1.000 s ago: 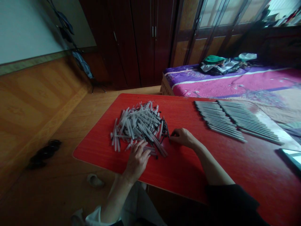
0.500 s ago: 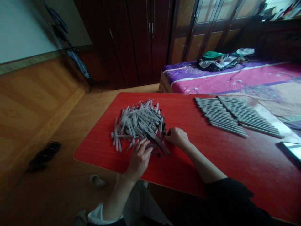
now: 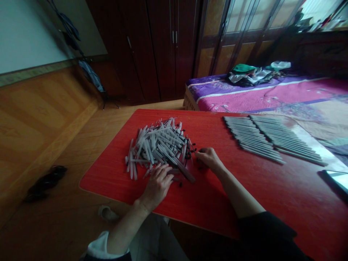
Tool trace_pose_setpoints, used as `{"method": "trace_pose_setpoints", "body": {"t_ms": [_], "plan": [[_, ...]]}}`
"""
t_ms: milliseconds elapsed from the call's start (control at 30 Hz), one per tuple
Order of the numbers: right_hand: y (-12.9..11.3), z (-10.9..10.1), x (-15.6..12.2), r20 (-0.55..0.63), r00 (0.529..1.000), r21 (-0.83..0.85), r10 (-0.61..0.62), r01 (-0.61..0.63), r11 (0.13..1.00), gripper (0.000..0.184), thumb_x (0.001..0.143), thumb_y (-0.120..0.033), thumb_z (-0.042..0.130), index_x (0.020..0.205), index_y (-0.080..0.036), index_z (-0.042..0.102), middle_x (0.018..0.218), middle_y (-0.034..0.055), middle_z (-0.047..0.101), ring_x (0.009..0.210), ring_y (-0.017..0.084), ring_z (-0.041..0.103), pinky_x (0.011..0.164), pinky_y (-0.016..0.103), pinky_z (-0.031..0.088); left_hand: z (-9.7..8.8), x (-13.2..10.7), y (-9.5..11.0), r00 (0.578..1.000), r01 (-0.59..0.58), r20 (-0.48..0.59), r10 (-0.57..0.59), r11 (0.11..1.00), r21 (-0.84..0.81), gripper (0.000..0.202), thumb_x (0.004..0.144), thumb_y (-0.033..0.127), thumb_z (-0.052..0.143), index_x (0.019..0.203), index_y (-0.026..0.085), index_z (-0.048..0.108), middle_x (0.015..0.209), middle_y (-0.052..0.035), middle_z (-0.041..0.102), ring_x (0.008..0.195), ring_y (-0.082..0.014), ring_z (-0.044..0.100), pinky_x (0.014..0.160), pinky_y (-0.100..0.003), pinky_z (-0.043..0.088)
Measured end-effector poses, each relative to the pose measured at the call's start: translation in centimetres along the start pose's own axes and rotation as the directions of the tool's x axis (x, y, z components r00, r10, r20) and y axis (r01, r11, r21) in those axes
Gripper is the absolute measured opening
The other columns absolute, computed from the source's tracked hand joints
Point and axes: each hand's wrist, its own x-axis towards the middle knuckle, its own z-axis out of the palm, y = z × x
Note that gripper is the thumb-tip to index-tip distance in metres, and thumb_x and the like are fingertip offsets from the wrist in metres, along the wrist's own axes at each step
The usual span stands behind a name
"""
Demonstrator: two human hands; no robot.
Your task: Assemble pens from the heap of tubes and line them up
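Note:
A heap of translucent plastic tubes point(image 3: 160, 143) with small black parts lies on the red table point(image 3: 212, 195). At the heap's near edge is my left hand point(image 3: 157, 183), its fingers curled around one translucent tube point(image 3: 174, 171) that juts out to the right. My right hand point(image 3: 208, 158) is by the heap's right side, thumb and fingers pinched together. What they pinch is too small to make out; a thin dark piece shows close to the fingertips. Loose black caps, one of them a small black cap point(image 3: 181, 185), lie near both hands.
Two neat rows of grey tubes with dark ends, a left row point(image 3: 251, 139) and a right row point(image 3: 288, 139), lie on the table's right part. A flat dark-edged device point(image 3: 337, 181) is at the right edge. Behind stands a bed point(image 3: 244, 96) with clothes on it.
My right hand has moved slightly right, away from the heap, still pinched. My left hand stays at the near edge of the heap. The whole view has shifted a little.

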Motion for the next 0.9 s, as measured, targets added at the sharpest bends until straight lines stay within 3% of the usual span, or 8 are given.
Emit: {"method": "trace_pose_setpoints", "body": {"t_ms": [100,267,400,500,633,900], "plan": [[0.8,-0.6,0.1,0.004,1.0,0.297,0.013,-0.013,0.955,0.021,0.066,-0.031,0.049,0.05,-0.018,0.046,0.037,-0.0032,0.045,0.03,0.007,0.036,0.031,0.02,0.025,0.0,0.3,0.0,0.999,0.012,-0.032,-0.014,0.998,-0.058,0.014,0.08,0.009,0.052,0.089,0.017,0.059,0.112,-0.0082,0.059,0.114,-0.0232,0.049,0.101,-0.047,0.037],[1.7,-0.6,0.5,-0.049,0.999,0.559,-0.021,0.045,0.828,0.016,0.064,-0.028,0.054,0.053,-0.017,0.05,0.039,-0.0037,0.049,0.03,0.007,0.038,0.029,0.018,0.025,-1.0,3.1,0.7,0.987,0.049,-0.134,-0.088,0.961,-0.273,0.012,0.084,0.014,0.05,0.093,0.018,0.055,0.099,-0.0071,0.063,0.101,-0.0196,0.056,0.091,-0.04,0.045],[2.2,-0.3,1.0,-0.087,0.994,0.723,-0.06,0.105,0.683,0.014,0.065,-0.027,0.057,0.057,-0.017,0.052,0.042,-0.0033,0.053,0.031,0.007,0.041,0.029,0.017,0.03,-0.4,7.1,1.9,0.961,0.231,-0.044,-0.273,0.879,-0.417,0.012,0.086,0.02,0.047,0.097,0.018,0.052,0.087,-0.0051,0.065,0.081,-0.0166,0.062,0.072,-0.028,0.05],[2.4,-0.1,1.3,-0.122,0.991,0.811,-0.048,0.128,0.571,0.012,0.065,-0.025,0.058,0.058,-0.017,0.052,0.041,-0.004,0.053,0.029,0.007,0.04,0.028,0.018,0.031,1.2,9.1,2.5,0.946,0.299,0.014,-0.325,0.853,-0.428,0.015,0.085,0.017,0.047,0.099,0.018,0.053,0.088,-0.005,0.067,0.083,-0.0174,0.063,0.072,-0.027,0.049],[2.2,0.0,1.3,-0.103,0.995,0.895,-0.021,0.101,0.434,0.013,0.063,-0.025,0.06,0.059,-0.017,0.052,0.046,-0.0025,0.057,0.029,0.007,0.043,0.027,0.018,0.033,3.2,9.4,2.2,0.958,0.267,0.02,-0.285,0.87,-0.415,0.022,0.085,0.013,0.046,0.104,0.019,0.055,0.097,-0.006,0.066,0.091,-0.0185,0.062,0.08,-0.03,0.048],[0.7,0.7,0.7,-0.146,0.989,0.919,-0.022,0.144,0.367,0.015,0.061,-0.024,0.065,0.061,-0.016,0.052,0.048,-0.0009,0.061,0.028,0.008,0.044,0.026,0.018,0.034,3.4,9.3,1.7,0.963,0.242,-0.01,-0.268,0.883,-0.401,0.024,0.086,0.014,0.045,0.107,0.017,0.056,0.098,-0.0071,0.065,0.092,-0.0184,0.061,0.084,-0.031,0.048]]}}
